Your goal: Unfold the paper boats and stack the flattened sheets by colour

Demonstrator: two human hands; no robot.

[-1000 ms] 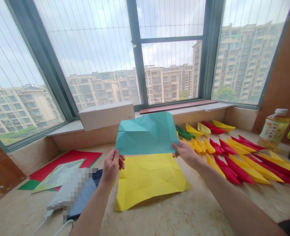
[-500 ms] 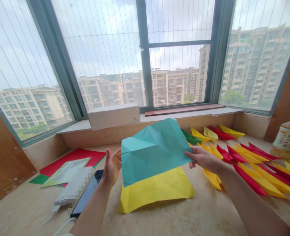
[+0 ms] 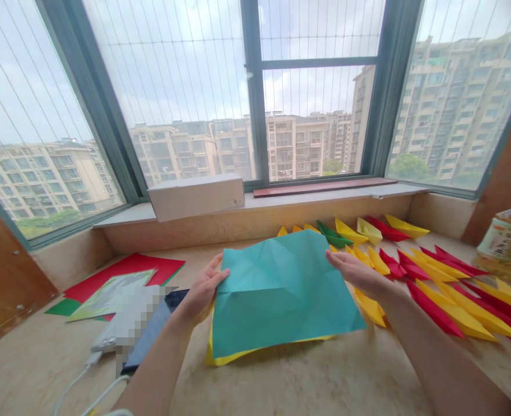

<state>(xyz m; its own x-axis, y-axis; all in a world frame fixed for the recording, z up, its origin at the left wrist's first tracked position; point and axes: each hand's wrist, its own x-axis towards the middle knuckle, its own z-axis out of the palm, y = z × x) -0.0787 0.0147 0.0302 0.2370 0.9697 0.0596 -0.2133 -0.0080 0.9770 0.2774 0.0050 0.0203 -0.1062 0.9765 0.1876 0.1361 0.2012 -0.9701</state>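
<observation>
A creased teal paper sheet (image 3: 281, 300) is held in front of me, slightly bowed. It covers most of a creased yellow paper sheet (image 3: 218, 360), whose left and front edges peek out. My left hand (image 3: 206, 292) grips the teal sheet's left edge, thumb on top and the other fingers partly hidden behind. At the upper right edge, my right hand (image 3: 351, 271) pinches the same sheet, its fingers partly out of sight. Folded paper boats (image 3: 441, 300) in red and yellow stand close to my right forearm.
Left of me lie red paper (image 3: 143, 266), a white power bank (image 3: 128, 312) with a cable and a dark phone (image 3: 151, 335). A white box (image 3: 197, 199) rests on the sill. Far right stands a drink bottle (image 3: 504, 240). A green boat (image 3: 333, 236) is in the back row.
The teal sheet has come down and toward me, covering most of the yellow sheet. My left thumb has moved onto its edge. The view has tilted down slightly.
</observation>
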